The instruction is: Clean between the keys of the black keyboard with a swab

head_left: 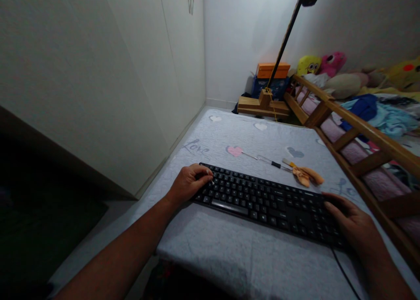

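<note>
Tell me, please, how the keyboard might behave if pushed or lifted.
The keyboard would probably stay stiff, being one long, flat slab. It seems unlikely to roll, lying flat on the cloth. Its cord may drag along, since it trails past the near edge.

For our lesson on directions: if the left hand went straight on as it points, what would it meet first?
Probably the black keyboard, whose left end lies at the left hand; whether they touch is unclear.
</note>
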Available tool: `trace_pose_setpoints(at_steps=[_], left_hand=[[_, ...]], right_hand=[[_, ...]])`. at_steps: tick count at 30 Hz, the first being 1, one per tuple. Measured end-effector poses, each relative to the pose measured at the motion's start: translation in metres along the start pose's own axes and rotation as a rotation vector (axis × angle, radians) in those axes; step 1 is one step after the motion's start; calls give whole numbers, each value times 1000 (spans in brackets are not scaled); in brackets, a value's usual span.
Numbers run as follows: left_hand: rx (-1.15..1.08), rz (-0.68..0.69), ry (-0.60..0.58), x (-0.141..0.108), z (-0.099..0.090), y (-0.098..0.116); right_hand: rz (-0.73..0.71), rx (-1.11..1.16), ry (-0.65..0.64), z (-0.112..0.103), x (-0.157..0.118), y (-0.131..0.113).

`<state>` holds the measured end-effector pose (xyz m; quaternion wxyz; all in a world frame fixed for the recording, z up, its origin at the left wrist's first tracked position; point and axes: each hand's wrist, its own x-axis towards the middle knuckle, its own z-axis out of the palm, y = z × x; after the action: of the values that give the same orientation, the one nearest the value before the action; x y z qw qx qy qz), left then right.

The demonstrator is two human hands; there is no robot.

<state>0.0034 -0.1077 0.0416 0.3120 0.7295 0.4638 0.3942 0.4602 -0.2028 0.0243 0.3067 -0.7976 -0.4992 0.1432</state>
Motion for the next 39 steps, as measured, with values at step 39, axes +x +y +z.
trace_pose_setpoints(at_steps=[39], left_hand=[[49,-26,-72,-7,-9,-2]], right_hand=[[40,-18,21,0,2,0]])
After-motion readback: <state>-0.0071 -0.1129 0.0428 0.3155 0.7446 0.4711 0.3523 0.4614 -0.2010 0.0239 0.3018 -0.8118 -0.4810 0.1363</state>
